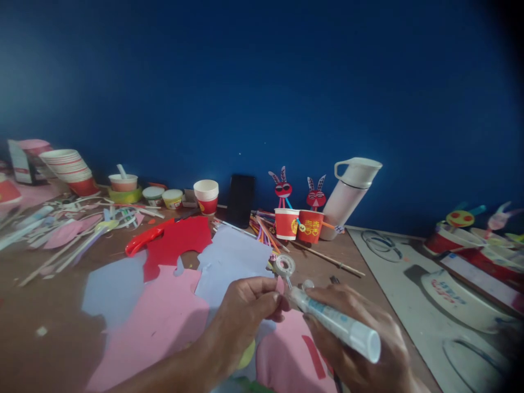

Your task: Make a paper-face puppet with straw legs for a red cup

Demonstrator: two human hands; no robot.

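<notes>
My left hand point(254, 305) pinches a small pink paper piece point(280, 285) between thumb and fingertips. My right hand point(360, 333) is wrapped around a clear glue tube point(335, 319) with a pale blue label and a white end. The tube's tip points left and meets or nearly meets the paper piece; I cannot tell whether they touch. Just beyond the fingers lies a roll of clear tape point(285, 266). Under both hands are sheets of pink paper point(164, 316) and pale blue paper point(233, 254), with a red strip point(313, 357) on the pink one.
Two red paper cups point(286, 224) with rabbit-like figures stand before a leaning white flask point(346, 199). Red-handled scissors point(147, 238) lie by red paper point(178, 245). A black phone point(240, 201) leans on the blue wall. Straws and scraps point(82, 229) clutter the left; more decorated cups point(454, 237) stand right.
</notes>
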